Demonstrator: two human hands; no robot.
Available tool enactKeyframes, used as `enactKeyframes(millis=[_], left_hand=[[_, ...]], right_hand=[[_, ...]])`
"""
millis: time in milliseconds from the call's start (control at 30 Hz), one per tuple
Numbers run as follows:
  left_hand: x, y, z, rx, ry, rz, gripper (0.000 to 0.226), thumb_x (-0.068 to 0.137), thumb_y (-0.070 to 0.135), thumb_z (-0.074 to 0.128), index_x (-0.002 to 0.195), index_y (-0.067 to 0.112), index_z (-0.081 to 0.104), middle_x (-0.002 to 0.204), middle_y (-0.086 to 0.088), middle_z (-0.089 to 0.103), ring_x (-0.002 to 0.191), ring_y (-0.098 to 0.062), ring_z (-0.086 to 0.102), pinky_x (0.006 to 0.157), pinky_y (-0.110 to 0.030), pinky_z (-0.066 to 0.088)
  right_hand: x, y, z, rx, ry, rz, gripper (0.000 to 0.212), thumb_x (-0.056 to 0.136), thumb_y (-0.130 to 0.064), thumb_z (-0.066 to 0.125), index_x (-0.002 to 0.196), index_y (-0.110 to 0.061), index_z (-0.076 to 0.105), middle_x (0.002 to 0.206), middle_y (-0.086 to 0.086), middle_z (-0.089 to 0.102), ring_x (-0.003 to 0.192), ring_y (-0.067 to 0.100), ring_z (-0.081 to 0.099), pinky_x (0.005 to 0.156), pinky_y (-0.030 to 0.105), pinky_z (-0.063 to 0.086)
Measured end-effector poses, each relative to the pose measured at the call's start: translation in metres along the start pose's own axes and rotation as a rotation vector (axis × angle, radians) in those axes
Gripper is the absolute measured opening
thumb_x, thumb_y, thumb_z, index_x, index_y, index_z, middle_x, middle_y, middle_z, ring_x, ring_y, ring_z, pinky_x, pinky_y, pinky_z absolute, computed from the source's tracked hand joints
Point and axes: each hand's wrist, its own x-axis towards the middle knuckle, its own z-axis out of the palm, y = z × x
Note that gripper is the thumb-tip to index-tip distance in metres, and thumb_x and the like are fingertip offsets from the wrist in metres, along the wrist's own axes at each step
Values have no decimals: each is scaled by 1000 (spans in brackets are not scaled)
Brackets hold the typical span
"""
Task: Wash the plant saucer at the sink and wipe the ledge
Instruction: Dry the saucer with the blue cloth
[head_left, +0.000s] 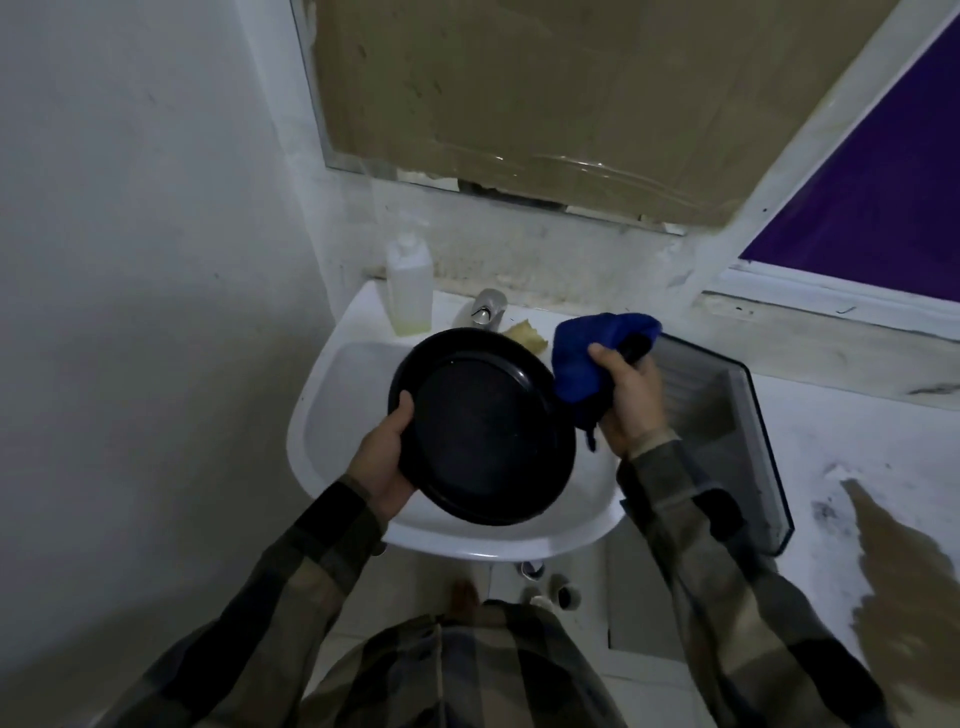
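A white sink stands against the wall. On its back rim, at about 11 o'clock, a clear soap bottle stands upright; a chrome tap sits at 12, a crumpled yellowish scrap just beside it at 1. At 3 o'clock a white counter carries a grey ribbed tray with a dark rim, touching the sink's edge

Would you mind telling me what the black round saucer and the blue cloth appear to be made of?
The black round saucer, held over the white sink by the left hand, looks like moulded plastic: a thin stepped rim with a dull sheen. The blue cloth, bunched in the right hand, looks like soft fuzzy fabric, possibly microfibre: it folds limply with a matte nap.
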Motion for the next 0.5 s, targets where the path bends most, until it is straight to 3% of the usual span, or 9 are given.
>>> enactKeyframes(millis=[67,167,233,300,400,500], left_hand=[[3,-5,9,48,7,38,49,99,44,32,133,13,51,120,-4,66,106,-17,63,75,-28,55],[8,-13,21,123,5,112,52,99,45,30,136,12,48,125,-5,63,111,-19,62,83,-30,55],[10,-15,28,189,16,158,49,99,44,31,135,15,49,127,-6,62,113,-20,61,90,-34,53],[13,-17,34,248,31,190,43,100,42,33,130,18,52,128,-6,61,113,-21,60,97,-38,49],[18,-14,45,435,14,259,34,99,41,37,123,26,55,125,-2,62,114,-18,59,101,-38,45],[32,-3,53,511,-2,295,30,99,40,37,114,27,60,122,-4,62,115,-20,57,104,-39,42]], right_hand=[[-15,6,11,-184,9,-47,21,86,1,60,104,-9,61,100,8,66,91,22,64,82,34,52],[-26,22,16,-719,-17,-189,28,85,-10,65,113,-6,61,105,9,64,99,24,60,82,24,42],[-27,34,17,-1014,-105,-259,45,85,-24,64,128,-12,55,127,14,53,118,29,48,96,26,36],[-29,43,21,-1205,-165,-205,59,90,-34,57,144,-20,37,147,16,29,136,33,26,113,34,21],[-36,48,33,-1211,-209,-186,60,94,-35,48,148,-21,25,154,15,13,142,31,11,116,34,10],[-40,47,40,-1136,-293,-324,64,83,-42,36,142,-15,40,149,15,29,137,31,26,116,35,17]])
